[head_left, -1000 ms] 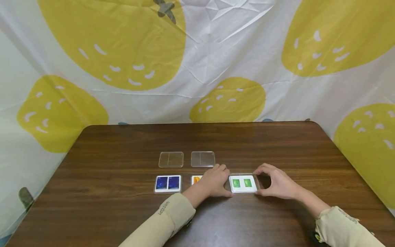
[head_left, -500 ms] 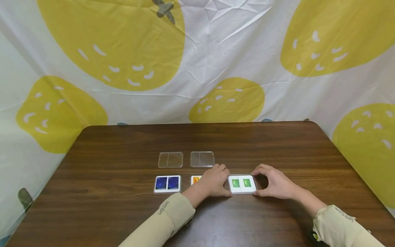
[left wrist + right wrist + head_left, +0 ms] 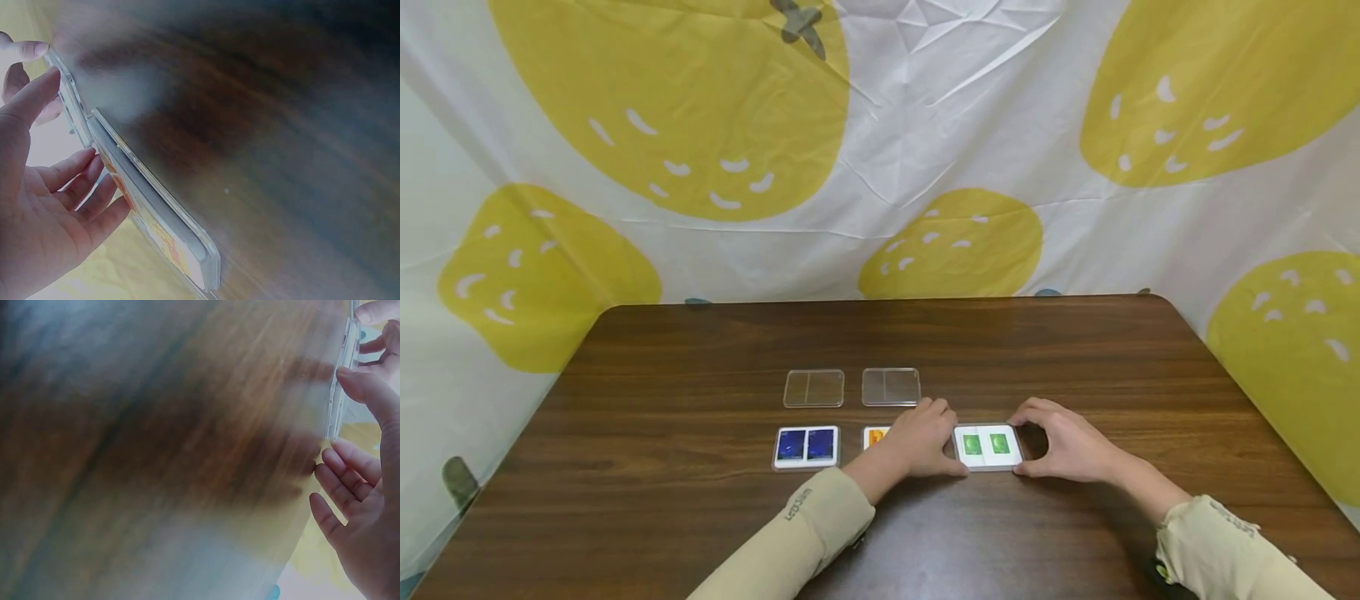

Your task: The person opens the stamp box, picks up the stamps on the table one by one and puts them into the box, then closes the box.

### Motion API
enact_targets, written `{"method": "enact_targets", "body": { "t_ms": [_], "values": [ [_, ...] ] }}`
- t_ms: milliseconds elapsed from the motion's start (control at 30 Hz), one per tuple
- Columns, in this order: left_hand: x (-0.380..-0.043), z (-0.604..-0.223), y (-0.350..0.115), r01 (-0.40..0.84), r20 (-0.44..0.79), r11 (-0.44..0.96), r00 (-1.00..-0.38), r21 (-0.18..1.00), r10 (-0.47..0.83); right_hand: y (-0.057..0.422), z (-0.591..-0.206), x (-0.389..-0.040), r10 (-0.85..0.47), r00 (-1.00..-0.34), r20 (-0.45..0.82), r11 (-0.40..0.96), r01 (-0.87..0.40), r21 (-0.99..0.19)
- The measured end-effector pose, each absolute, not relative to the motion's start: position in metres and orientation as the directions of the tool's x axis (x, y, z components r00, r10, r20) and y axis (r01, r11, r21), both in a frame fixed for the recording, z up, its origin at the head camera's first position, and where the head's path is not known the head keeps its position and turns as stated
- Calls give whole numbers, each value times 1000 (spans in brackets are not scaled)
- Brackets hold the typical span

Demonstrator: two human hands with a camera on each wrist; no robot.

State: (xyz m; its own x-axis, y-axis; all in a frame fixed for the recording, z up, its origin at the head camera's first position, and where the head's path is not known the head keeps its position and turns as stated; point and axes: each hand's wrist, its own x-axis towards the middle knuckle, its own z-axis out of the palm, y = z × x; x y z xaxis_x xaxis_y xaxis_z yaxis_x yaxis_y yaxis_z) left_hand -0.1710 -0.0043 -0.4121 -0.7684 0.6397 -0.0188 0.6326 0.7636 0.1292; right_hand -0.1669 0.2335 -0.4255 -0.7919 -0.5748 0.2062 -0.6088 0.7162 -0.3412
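A flat clear plastic case (image 3: 987, 447) with white cards bearing two green pictures lies on the table between both hands. My left hand (image 3: 919, 442) holds its left end, the thumb at the near corner and fingers at the far one. My right hand (image 3: 1071, 443) spans the right end, with thumb and index finger at the near and far corners. In the right wrist view the thin edge of this case (image 3: 340, 381) shows between the hands. A second case with orange pictures (image 3: 876, 437) is partly hidden under my left forearm; the left wrist view shows that orange case (image 3: 156, 219) from the side.
A similar case with two dark blue pictures (image 3: 807, 447) lies at the left. Behind the row lie two thin clear lids (image 3: 814, 388), (image 3: 891, 387). The brown wooden table (image 3: 700, 342) meets a white and yellow patterned cloth (image 3: 760, 258) at the back.
My right hand has shifted slightly left. The clear rim that stuck out past the cards on the right and far side now sits flush around them. The left hand has stayed nearly still.
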Motion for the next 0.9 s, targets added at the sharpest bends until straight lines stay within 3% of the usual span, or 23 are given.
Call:
{"method": "enact_targets", "body": {
  "t_ms": [900],
  "values": [
    [-166, -408, -3, 613, -25, 780, -784, 129, 621, 235, -423, -166, -566, -809, 156, 732, -581, -356]
  ]
}}
